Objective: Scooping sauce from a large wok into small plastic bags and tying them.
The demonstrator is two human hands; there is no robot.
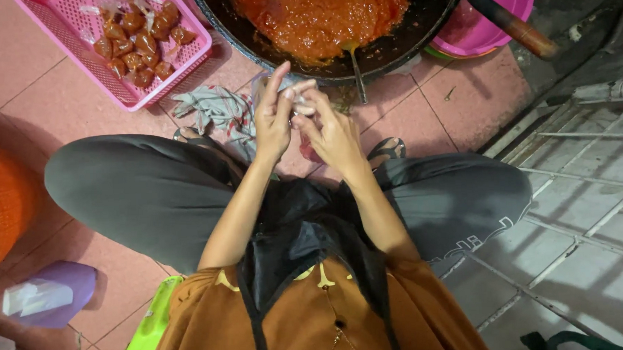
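At my far left sits an orange basket (5, 206), and nearer me a purple tissue holder (50, 294) lies on the pink floor tiles (39, 88). A lime-green plastic thing (151, 325) pokes out by my hip. Up at the top left is a pink basket (80, 62) with small filled packets of red-brown paste (137, 39) heaped in it. A crumpled grey-green cloth (216, 113) lies on the tiles just ahead of my left knee.

My left hand (273, 117) is raised over my lap, fingers mostly straight and pointing up, its thumb and fingertips pinching a small clear plastic bag (291, 93). My right hand (334, 133) meets it there, fingers curled and closed around the same bag from the other side; the two hands touch at the fingertips. The bag is between them, mostly hidden, so I cannot tell what it holds.

Just beyond my hands is a big dark wok (403, 34) full of red chilli paste (320, 16), with a spoon (356, 73) resting in it. To its right sits a magenta basin (486, 24), then a metal grate (573, 166).
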